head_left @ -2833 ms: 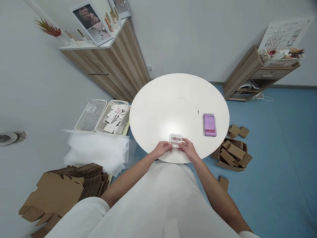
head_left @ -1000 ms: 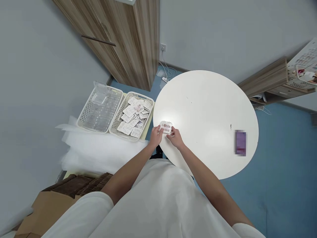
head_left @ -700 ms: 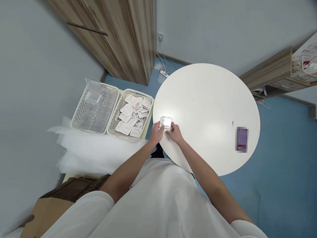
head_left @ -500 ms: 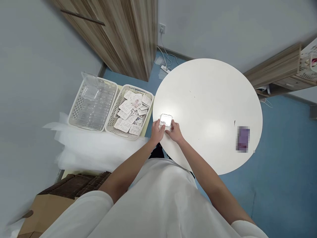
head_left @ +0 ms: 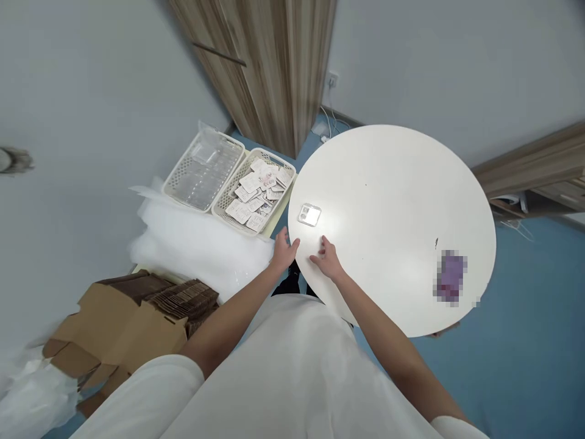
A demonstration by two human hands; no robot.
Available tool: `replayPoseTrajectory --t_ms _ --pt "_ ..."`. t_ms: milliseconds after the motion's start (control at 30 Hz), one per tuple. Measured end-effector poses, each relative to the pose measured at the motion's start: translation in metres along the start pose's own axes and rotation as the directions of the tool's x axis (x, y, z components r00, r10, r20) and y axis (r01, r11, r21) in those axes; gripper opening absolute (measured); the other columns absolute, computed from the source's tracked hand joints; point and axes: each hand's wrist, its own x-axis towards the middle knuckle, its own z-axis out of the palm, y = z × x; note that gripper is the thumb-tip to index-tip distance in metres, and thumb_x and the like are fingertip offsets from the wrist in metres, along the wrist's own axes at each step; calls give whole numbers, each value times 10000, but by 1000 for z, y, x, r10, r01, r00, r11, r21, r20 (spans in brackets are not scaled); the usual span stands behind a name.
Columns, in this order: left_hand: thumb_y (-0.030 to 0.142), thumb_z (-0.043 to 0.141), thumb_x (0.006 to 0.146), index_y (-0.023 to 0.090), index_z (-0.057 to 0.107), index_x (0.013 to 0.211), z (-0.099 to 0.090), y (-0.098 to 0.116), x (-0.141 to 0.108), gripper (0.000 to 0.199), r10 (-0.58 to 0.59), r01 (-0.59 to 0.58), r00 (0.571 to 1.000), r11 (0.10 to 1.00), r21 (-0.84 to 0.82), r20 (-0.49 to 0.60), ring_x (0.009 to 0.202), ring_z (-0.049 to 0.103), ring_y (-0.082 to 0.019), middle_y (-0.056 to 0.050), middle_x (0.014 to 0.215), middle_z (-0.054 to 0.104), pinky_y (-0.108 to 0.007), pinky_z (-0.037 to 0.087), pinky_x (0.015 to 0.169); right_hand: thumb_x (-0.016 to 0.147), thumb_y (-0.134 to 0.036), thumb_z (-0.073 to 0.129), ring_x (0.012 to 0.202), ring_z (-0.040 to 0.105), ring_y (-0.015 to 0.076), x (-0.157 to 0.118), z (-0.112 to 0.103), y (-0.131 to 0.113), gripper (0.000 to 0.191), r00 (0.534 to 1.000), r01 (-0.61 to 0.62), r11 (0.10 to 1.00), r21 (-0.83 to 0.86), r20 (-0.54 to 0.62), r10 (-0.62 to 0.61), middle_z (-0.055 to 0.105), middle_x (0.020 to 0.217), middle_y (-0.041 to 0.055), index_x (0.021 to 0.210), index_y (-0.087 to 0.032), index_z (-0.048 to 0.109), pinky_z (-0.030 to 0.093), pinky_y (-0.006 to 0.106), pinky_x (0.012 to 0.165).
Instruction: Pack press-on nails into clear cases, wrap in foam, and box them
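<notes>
A small clear plastic case (head_left: 309,214) lies flat near the left edge of the round white table (head_left: 388,183), with a pale card and something small inside. My left hand (head_left: 285,250) is below it at the table's edge, thumb and fingers apart, holding nothing. Over the tabletop, below and right of the case, my right hand (head_left: 327,257) has its fingers spread and holds nothing. Neither hand touches the case.
Left of the table, one white basket (head_left: 219,216) holds printed cards and another basket (head_left: 171,183) holds clear cases. White wrapping sheets (head_left: 192,244) and flattened cardboard boxes (head_left: 123,323) lie nearer. A blurred purple object (head_left: 451,275) is at the table's right.
Both hands have let go of the clear case and drawn back toward my body. The case now lies alone on the table. The camera view has shifted, showing more cardboard at the lower left.
</notes>
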Motion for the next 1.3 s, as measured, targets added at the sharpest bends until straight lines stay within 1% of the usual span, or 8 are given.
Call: replayPoseTrajectory --t_ms 133,267,433,600,767,967,1100,1300 --pt "321 552 767 193 273 1310 -12 -19 -43 623 -67 67 997 998 -15 -30 1039 501 -197 -131 1223 452 -342 423 855 642 -322 603 846 528 142 -26 -3 14 702 995 65 997 41 76 -68 422 1184 83 1289 -233 347 438 331 821" --pt "323 582 745 186 346 1263 -23 -34 -75 585 -161 157 983 987 -45 -93 924 555 -181 -120 1113 528 -327 449 789 677 -315 566 734 534 113 -42 0 19 574 970 80 995 56 227 -91 506 1090 69 1224 -205 428 450 324 778" --pt "343 608 717 181 445 1178 -35 -48 -104 515 -185 173 976 979 -110 -113 866 580 -165 -94 1036 568 -294 460 747 679 -319 577 756 547 127 -55 14 25 444 915 103 994 36 388 -109 574 1015 48 1110 -223 535 459 328 755" --pt "371 658 644 168 541 1047 -61 -67 -122 467 -202 188 973 975 -119 -116 799 587 -165 -79 940 604 -288 464 715 654 -340 604 813 570 153 -57 29 27 415 882 136 991 -17 458 -113 607 976 48 1051 -223 578 461 332 757" --pt "376 666 612 161 569 992 -102 -86 -138 448 -189 168 968 976 -136 -163 767 595 -180 -81 892 615 -282 455 664 637 -339 611 836 575 170 -42 59 9 400 865 228 970 -83 475 -162 611 903 41 1011 -197 592 459 342 761" --pt "359 658 614 137 570 994 -149 -107 -153 449 -176 149 964 979 -142 -199 781 594 -187 -106 946 613 -299 446 699 651 -365 603 919 561 200 -36 124 -27 421 843 313 934 -174 504 -188 595 977 73 1030 -183 583 440 352 792" --pt "368 666 603 154 576 995 -161 -113 -152 456 -138 112 978 981 -161 -158 784 597 -189 -108 973 619 -293 448 689 634 -368 625 1063 506 240 -41 151 -37 437 869 356 901 -246 443 -222 557 1116 95 1032 -192 582 405 374 858" --pt "403 614 656 165 547 1076 -161 -96 -133 488 -77 78 996 997 18 -40 926 582 -219 -113 1091 595 -286 441 754 663 -412 593 1156 442 255 -35 147 -51 524 916 333 846 -416 357 -185 480 1247 101 1138 -203 524 385 348 891"
